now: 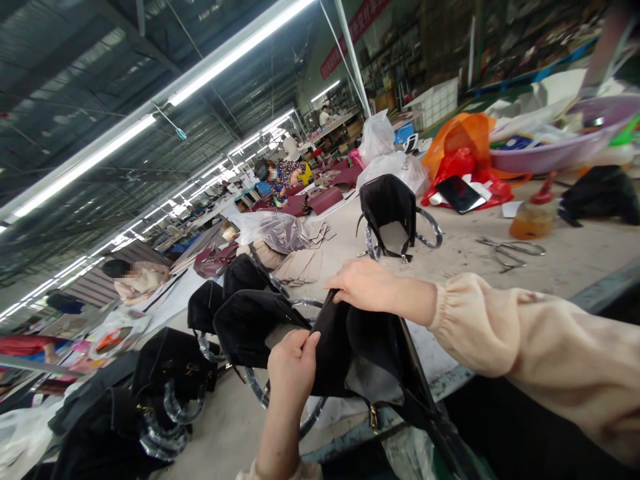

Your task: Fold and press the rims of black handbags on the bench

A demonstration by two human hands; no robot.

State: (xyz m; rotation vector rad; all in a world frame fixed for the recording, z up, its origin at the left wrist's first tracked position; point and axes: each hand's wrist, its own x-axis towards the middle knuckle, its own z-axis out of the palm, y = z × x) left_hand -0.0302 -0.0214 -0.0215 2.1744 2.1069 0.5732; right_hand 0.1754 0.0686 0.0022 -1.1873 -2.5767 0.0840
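Note:
Both of my hands grip the upper edge of a black handbag (330, 340) at the front of the worktable. My left hand (293, 363) pinches the edge nearer to me, thumb pressed against the fingers. Farther along the same edge, my right hand (363, 285) closes on it from above. The bag gapes, showing a grey lining (375, 380) and a metal zipper pull (373, 419) hanging at its near end. Plastic-wrapped handles (257, 387) show below and beside it. Another open black handbag (250, 317) lies just left, partly behind my left hand.
More black bags (167, 363) crowd the table's left side. One black bag (387, 207) stands farther back. Scissors (513, 250), a bottle of amber liquid (533, 217), a phone (460, 193) and a purple basin (565, 143) are at the right. Co-workers (137, 280) sit at tables beyond.

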